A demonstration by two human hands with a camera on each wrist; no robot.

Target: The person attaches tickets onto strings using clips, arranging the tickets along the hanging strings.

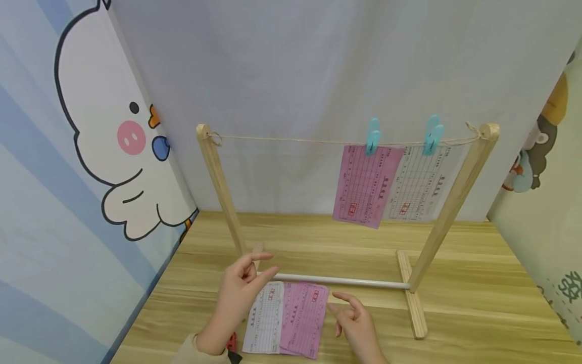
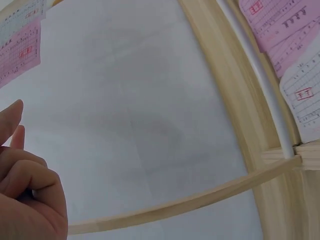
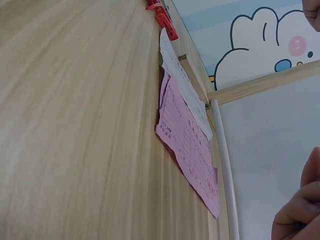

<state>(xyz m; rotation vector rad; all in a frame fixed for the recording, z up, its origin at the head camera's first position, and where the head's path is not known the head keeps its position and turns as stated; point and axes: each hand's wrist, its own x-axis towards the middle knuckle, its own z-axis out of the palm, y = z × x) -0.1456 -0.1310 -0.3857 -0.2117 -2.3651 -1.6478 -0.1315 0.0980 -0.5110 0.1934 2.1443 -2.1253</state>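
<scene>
Above the left part of the papers, my left hand holds nothing; its thumb and index finger stand apart. My right hand hovers beside the right edge of a pink printed form, thumb and index finger parted and holding nothing. Another pink form lies partly beneath it, and a white printed form lies to the left. From a string hang a pink form and a white form, held by light-blue clothespins. In the left wrist view the left hand has curled fingers.
The string runs between two wooden posts of a stand, joined low down by a white rod. Red clothespins lie on the wooden table by the white form. A pale curtain hangs behind.
</scene>
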